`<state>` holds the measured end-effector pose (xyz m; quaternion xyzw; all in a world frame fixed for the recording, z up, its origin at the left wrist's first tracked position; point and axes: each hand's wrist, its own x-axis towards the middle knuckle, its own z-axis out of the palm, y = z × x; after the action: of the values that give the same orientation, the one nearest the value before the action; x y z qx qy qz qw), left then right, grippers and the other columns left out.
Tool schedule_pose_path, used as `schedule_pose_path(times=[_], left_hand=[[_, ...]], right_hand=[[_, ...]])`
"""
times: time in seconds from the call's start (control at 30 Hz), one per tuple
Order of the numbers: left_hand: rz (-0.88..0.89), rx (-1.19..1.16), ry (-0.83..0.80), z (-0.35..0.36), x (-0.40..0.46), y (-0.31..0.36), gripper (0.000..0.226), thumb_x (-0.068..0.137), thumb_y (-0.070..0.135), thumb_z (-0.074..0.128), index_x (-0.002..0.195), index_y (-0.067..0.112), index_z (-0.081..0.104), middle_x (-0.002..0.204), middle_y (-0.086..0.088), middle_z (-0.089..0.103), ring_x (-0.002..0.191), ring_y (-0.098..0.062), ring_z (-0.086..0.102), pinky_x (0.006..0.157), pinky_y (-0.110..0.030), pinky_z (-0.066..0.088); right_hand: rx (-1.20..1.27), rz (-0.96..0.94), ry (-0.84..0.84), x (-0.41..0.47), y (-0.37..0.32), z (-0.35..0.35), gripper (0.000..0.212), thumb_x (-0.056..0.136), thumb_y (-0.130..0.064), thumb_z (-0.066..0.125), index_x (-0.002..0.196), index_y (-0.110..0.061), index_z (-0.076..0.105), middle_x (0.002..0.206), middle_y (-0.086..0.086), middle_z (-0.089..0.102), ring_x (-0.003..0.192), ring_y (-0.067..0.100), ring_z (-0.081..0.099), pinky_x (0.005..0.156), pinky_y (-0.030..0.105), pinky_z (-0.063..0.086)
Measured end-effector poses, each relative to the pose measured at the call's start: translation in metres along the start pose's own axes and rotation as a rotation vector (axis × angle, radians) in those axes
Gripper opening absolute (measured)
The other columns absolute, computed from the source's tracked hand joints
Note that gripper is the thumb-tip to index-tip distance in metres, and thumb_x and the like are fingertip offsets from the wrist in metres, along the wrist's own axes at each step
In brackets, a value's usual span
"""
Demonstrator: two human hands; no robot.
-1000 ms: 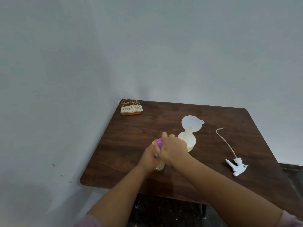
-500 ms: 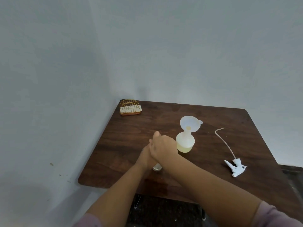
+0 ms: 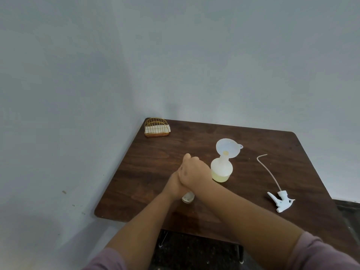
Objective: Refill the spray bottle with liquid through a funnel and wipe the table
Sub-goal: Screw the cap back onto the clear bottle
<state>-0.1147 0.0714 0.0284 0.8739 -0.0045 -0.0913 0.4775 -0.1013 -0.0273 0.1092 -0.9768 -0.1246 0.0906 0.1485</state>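
Note:
A translucent spray bottle [image 3: 221, 171] stands on the dark wooden table [image 3: 253, 145], holding pale yellow liquid in its lower part. A white funnel [image 3: 228, 148] sits tilted in its neck. Just left of it, my left hand [image 3: 176, 185] and my right hand [image 3: 194, 173] are clasped together over a small clear refill bottle [image 3: 188, 197]; only its base shows below them. My right hand covers its top, where a purple cap showed earlier. The white spray head [image 3: 280, 201] with its long dip tube [image 3: 267, 170] lies on the table at the right.
A gold wire holder with white napkins [image 3: 156, 128] stands at the table's far left corner, against the grey wall. The table's near edge runs just below my forearms, with dark floor beneath.
My hands have closed further over the small bottle, so the purple cap no longer shows. The view has shifted slightly; spray bottle, funnel and spray head stay put.

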Motion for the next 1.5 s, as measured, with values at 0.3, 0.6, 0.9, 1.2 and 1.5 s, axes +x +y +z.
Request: schedule_pose_path(times=[0.3,0.6,0.9,1.2,1.5], left_hand=[[-0.005,0.027,-0.014,-0.009,0.003,0.003,0.045,0.081,0.011,0.072,0.122,0.002,0.057,0.111,0.000,0.058,0.112,-0.023,0.060,0.083,-0.024,0.045],[0.012,-0.093,0.028,0.004,0.000,-0.003,0.037,0.088,0.009,0.068,0.123,0.003,0.057,0.112,-0.004,0.064,0.113,-0.025,0.061,0.083,-0.016,0.050],[0.053,-0.054,0.049,-0.001,0.003,-0.002,0.034,0.085,0.009,0.071,0.117,0.004,0.061,0.108,-0.005,0.066,0.103,-0.019,0.063,0.080,-0.016,0.049],[0.045,-0.081,0.011,0.002,0.000,0.001,0.032,0.090,0.008,0.065,0.120,-0.002,0.059,0.114,-0.012,0.064,0.107,-0.022,0.062,0.093,-0.036,0.052],[-0.031,-0.286,-0.031,0.004,-0.003,-0.006,0.046,0.073,0.000,0.075,0.111,0.012,0.055,0.098,-0.001,0.062,0.087,0.000,0.064,0.076,-0.017,0.054]], right_hand=[[-0.178,-0.438,-0.191,0.000,0.016,-0.011,0.035,0.098,-0.035,0.035,0.130,-0.022,0.038,0.131,0.004,0.035,0.089,0.017,0.046,0.075,0.030,0.046],[-0.102,-0.102,0.027,-0.004,0.006,0.011,0.026,0.099,-0.030,0.041,0.118,-0.012,0.042,0.104,0.010,0.052,0.085,0.024,0.061,0.068,0.031,0.047],[-0.204,-0.352,0.033,0.002,0.013,0.003,0.032,0.098,-0.034,0.038,0.118,-0.011,0.047,0.119,0.010,0.043,0.098,0.024,0.056,0.068,0.028,0.039],[-0.043,-0.164,0.082,-0.001,0.007,0.012,0.026,0.097,-0.036,0.042,0.113,-0.016,0.042,0.094,0.002,0.039,0.066,0.013,0.046,0.053,0.021,0.032],[-0.154,-0.291,-0.112,-0.008,0.022,-0.004,0.036,0.096,-0.030,0.047,0.128,-0.016,0.039,0.112,0.013,0.049,0.082,0.027,0.057,0.068,0.039,0.049]])
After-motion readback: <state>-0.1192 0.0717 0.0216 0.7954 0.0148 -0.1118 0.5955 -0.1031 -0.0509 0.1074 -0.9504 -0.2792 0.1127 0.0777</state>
